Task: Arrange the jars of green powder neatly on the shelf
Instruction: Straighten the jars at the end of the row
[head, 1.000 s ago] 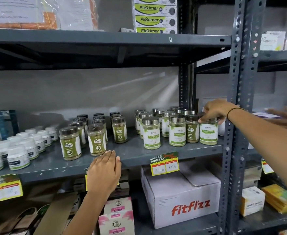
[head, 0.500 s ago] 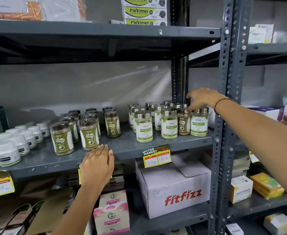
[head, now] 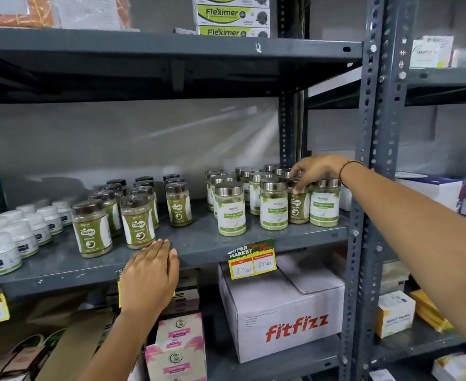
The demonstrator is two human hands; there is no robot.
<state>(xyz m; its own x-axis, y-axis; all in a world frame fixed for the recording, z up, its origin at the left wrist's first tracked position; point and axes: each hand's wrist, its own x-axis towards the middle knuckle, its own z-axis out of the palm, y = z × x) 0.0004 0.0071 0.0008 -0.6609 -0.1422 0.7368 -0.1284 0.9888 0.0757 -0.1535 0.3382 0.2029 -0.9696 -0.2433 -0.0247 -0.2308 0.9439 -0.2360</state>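
Just fingers atop Gaska jar

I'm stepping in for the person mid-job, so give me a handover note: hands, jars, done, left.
Right hand: fingers closed on the lid of a stray Gaska jar standing among the steel-lidded moringa jars.
Left hand: open, empty, at the shelf edge.
Done: the other Gaska jars stand in rows on the left.
Left: move the stray to its rows, then straighten.
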